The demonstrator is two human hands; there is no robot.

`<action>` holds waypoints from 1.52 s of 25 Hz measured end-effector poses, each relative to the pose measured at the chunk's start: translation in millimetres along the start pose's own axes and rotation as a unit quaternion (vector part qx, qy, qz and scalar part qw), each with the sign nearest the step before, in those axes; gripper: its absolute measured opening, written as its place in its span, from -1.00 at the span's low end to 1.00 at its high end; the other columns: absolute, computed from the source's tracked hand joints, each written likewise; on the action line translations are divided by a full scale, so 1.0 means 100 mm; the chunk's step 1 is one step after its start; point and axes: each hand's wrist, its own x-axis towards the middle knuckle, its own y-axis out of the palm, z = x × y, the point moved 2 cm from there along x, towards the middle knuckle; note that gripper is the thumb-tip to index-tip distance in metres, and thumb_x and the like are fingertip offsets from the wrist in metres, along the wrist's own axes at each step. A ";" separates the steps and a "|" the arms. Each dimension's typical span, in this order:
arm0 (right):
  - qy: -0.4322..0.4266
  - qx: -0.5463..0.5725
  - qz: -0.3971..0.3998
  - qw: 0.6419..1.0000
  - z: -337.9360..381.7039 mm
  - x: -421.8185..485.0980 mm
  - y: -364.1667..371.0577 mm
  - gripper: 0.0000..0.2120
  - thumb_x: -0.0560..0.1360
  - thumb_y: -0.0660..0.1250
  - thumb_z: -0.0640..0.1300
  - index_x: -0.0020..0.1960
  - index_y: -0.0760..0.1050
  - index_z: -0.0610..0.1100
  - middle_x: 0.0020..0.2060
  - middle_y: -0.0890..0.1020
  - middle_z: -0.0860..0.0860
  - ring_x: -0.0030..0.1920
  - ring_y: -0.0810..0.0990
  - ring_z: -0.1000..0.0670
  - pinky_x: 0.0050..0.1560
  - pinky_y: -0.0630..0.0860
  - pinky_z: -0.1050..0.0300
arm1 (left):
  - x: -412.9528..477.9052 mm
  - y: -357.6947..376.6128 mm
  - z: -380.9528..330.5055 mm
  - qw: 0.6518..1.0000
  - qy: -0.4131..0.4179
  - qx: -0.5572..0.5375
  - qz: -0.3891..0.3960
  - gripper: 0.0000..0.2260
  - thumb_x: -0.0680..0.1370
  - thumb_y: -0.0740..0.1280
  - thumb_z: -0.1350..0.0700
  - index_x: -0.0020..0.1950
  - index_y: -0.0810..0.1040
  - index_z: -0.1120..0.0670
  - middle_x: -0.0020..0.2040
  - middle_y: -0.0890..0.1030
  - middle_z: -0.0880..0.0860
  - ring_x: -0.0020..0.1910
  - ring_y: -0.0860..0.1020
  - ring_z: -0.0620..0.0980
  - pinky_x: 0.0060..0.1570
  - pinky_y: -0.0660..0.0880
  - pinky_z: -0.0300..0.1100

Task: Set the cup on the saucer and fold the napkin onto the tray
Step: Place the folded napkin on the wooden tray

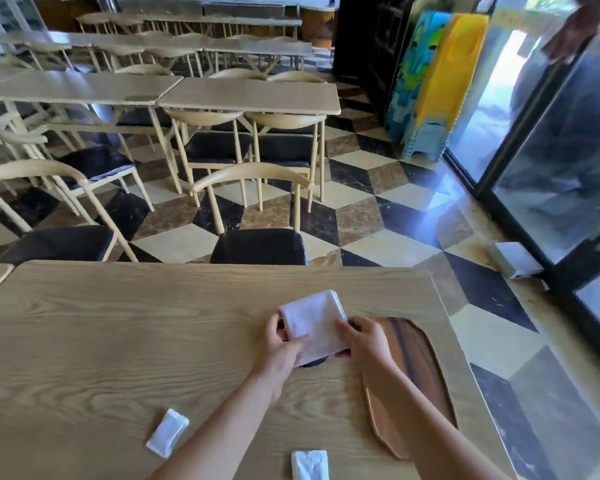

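The room is a dining hall: rows of pale tables and dark-seated chairs stand on a floor of cube-pattern tiles, with a glass door at the right. In the foreground is a light wood tabletop (118, 341).

Task status:
- Napkin (314, 320): white, already folded to a compact square of several layers. It is held above the tabletop, just left of the tray, and is not yet on it.
- Tray (416, 368): brown wood, elongated, near the right edge of the tabletop. Its visible surface is bare.
- Cup and saucer: not identifiable. A small dark sliver (314, 362) shows under the napkin and hands; what it is cannot be told. Whether the cup step is done cannot be judged.
- Remaining, by judgement: finish the fold and set the napkin on the tray.

Hand pose:
- Left hand (281, 344): closed on the napkin's left and near edge, thumb on top, fingers under.
- Right hand (364, 341): closed on the napkin's right near corner, in a pinch. Its forearm crosses over the tray.

Both forearms reach forward from the near edge. Two small white packets (167, 433) (309, 465) lie on the tabletop nearer the person, apart from the work.
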 end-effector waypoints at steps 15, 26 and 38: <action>0.108 -0.155 -0.158 0.969 -0.97 0.17 -1.57 -0.92 0.43 0.45 -0.03 -0.18 0.59 -0.01 -0.34 0.66 0.08 -0.32 0.62 0.08 -0.36 0.46 0.16 | 0.24 1.72 0.64 0.954 0.027 0.294 0.048 -0.39 0.45 0.43 0.22 0.47 0.35 0.03 0.34 0.54 0.02 0.29 0.51 0.01 0.31 0.44 -0.08; 0.087 -0.292 -0.122 0.945 -1.08 0.65 -1.56 -0.92 0.45 0.41 -0.03 -0.09 0.54 0.01 -0.25 0.62 0.12 -0.20 0.58 0.02 -0.24 0.39 0.13 | 0.47 1.93 0.87 0.912 0.086 0.401 0.010 -0.51 0.49 0.40 0.17 0.41 0.41 0.08 0.18 0.43 0.02 0.13 0.46 -0.05 0.16 0.32 -0.34; 0.044 -0.303 -0.130 0.943 -1.13 0.79 -1.48 -0.88 0.48 0.38 -0.05 -0.16 0.44 -0.01 -0.22 0.54 0.08 -0.22 0.50 0.03 -0.23 0.37 0.09 | 0.53 1.87 0.92 0.747 0.277 0.603 0.037 -0.83 0.52 0.35 -0.01 0.08 0.58 -0.02 0.17 0.49 -0.02 0.13 0.50 0.01 0.16 0.44 -0.07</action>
